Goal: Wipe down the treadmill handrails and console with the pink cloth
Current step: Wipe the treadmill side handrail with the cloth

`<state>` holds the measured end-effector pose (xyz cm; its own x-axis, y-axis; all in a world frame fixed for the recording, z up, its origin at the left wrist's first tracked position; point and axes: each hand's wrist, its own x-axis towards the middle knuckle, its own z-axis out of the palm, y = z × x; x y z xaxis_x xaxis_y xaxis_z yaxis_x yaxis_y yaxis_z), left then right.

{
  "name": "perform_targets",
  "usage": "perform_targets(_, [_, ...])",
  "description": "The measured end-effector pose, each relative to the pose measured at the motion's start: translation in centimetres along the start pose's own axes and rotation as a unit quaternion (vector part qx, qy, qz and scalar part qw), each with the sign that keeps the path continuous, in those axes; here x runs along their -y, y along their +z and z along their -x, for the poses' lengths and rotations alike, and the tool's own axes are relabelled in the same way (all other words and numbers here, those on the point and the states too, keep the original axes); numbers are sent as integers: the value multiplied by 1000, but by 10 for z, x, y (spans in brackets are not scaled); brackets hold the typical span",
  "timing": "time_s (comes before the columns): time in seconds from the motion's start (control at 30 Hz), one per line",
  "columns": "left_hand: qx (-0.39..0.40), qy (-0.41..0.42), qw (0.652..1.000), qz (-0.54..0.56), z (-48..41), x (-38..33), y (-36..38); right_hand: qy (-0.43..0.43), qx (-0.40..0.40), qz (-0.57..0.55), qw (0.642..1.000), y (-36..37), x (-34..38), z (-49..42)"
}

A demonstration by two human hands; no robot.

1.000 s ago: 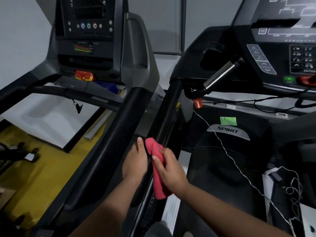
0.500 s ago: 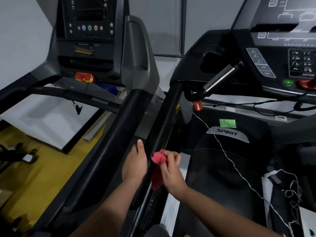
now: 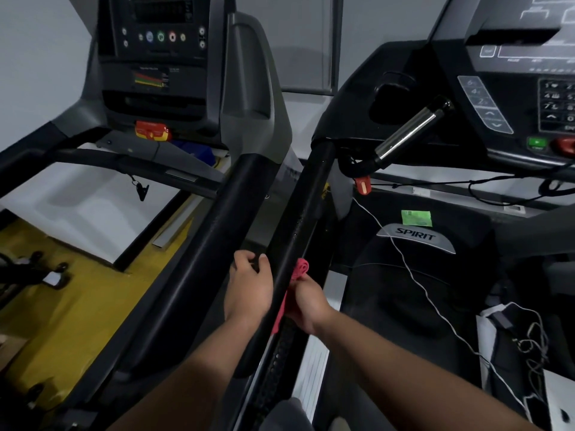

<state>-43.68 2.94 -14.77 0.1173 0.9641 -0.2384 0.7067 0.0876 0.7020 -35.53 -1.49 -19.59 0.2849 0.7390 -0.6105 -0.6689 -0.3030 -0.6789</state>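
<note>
A black padded handrail [image 3: 306,206] of the right treadmill runs from the lower middle up toward its console [image 3: 513,88]. The pink cloth [image 3: 295,275] is bunched against the rail's right side, partly hidden behind it. My right hand [image 3: 306,301] grips the cloth and presses it to the rail. My left hand [image 3: 249,287] sits on the rail's left side, fingers curled round something dark at the rail's edge; what it holds is unclear.
A second treadmill stands close on the left, with its own black handrail [image 3: 217,237] and console [image 3: 155,57]. A chrome pulse grip [image 3: 410,132] sticks out below the right console. White cable [image 3: 417,281] trails over the Spirit motor cover [image 3: 417,241]. Yellow floor [image 3: 62,306] lies left.
My right hand has slid the pink cloth down behind the rail's right side. My left hand's fingers have curled at the rail's edge. The view has tilted slightly.
</note>
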Motion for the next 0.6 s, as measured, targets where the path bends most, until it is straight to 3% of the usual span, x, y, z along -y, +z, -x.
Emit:
perform_targets(0.1, [-5,2,1000,7,-2,1,1,81,-11,-111,990,3,14,-10])
perform_targets(0.2, [-9,-10,1000,-1,-4,2,2,83,26,-186,979,16,13,-21])
perform_targets(0.4, [-58,8,996,-60,-5,3,4,103,38,-215,971,28,9,-30])
perform_targets(0.6, [-52,-7,998,-39,-6,4,3,72,7,-177,982,25,14,-23])
